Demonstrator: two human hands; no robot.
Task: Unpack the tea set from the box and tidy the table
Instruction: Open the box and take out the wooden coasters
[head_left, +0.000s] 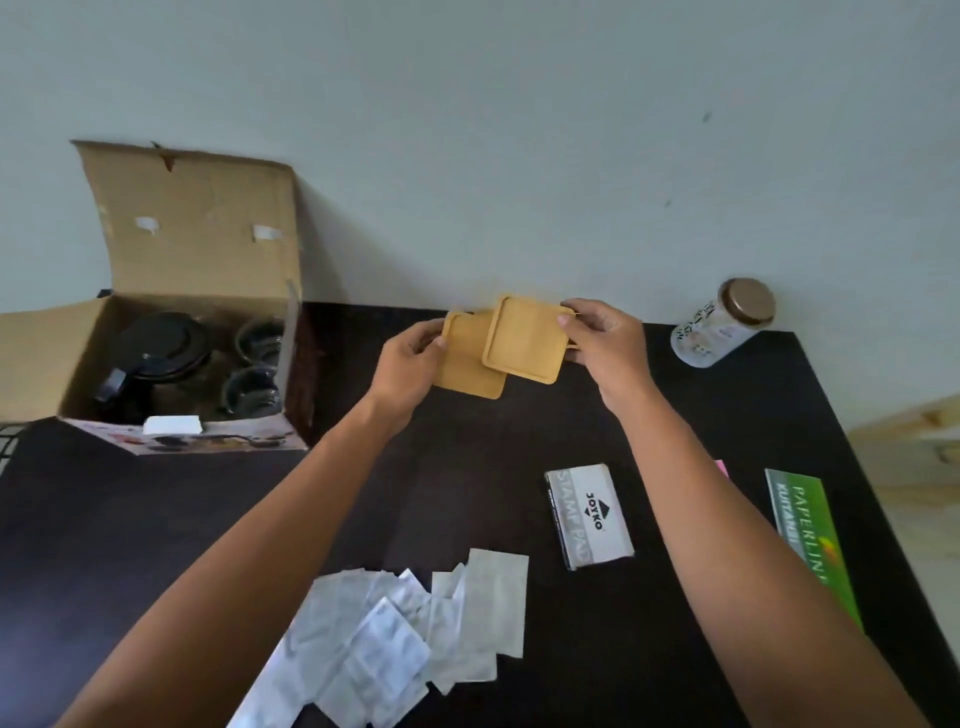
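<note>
Two square tan coasters are held above the back of the dark table (156, 519). My left hand (408, 364) grips the lower coaster (470, 376) by its left edge. My right hand (605, 340) pinches the upper coaster (527, 340) by its right edge, and it overlaps the lower one. At the back left stands the open cardboard box (197, 249), lid up. Inside it sit a dark glass teapot (156, 358) and two glass cups (260, 340), (252, 392).
A glass jar with a brown lid (719, 325) stands at the back right. A grey stamp pad box (589, 514) and a green booklet (810, 540) lie to the right. Several white paper sachets (410, 634) are scattered near the front edge. A wall runs behind the table.
</note>
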